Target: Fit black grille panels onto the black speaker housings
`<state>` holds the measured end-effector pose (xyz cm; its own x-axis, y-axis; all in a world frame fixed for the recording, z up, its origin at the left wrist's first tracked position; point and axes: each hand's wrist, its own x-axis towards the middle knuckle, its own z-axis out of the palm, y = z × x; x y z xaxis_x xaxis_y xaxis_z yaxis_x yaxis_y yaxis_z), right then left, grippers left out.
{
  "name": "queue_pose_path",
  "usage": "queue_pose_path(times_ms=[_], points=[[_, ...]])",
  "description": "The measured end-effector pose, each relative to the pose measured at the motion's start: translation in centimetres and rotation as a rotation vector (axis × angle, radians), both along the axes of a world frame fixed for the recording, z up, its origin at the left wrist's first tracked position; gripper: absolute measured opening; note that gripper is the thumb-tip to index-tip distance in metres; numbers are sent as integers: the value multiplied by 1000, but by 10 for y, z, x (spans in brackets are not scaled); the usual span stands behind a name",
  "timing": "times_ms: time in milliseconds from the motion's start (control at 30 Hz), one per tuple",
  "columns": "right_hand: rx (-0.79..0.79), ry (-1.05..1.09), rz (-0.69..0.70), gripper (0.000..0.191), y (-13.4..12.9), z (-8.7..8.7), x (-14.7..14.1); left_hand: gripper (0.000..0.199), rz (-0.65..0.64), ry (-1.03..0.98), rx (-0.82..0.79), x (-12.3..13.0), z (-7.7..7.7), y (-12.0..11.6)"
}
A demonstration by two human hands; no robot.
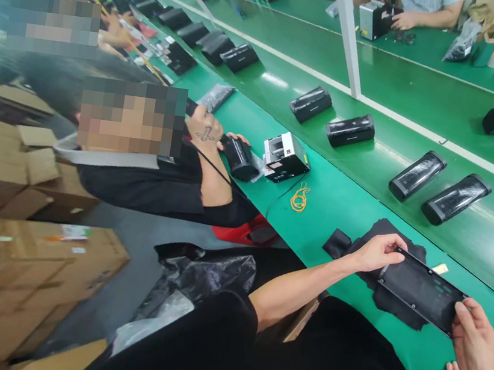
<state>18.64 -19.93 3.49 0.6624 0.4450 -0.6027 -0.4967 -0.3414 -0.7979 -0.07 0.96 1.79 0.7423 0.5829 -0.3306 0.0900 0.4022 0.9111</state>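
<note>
Mid-handling: left hand (pixel 377 254) and right hand (pixel 474 342) fingers grasping opposite ends of black panel (pixel 419 289), held just over black cloth (pixel 393 231) on green counter (pixel 340 203), near speakers (pixel 435 187); next likely needs steady two-end grip, panel level.

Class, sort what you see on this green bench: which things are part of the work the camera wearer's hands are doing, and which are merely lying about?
In hand:
- left hand and right hand, gripping the ends of the flat black panel
- black cloth under the panel

Lying about:
- yellow rubber bands
- black cylinders on the belt
- cardboard boxes on the floor
- co-worker's small machine
</note>
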Motion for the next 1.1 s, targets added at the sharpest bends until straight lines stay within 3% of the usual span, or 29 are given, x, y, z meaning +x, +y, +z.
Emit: queue_pose_path(times_ms=[300, 567, 1100], points=[[-15, 17, -33, 58, -1, 0, -3, 42, 15, 10, 2, 2, 3, -2], [-20, -7, -59, 62, 1, 2, -2, 51, 62, -16, -184, -7, -14, 1], [-49, 76, -116, 66, 12, 8, -5, 47, 82, -10, -196, -2, -22, 5]])
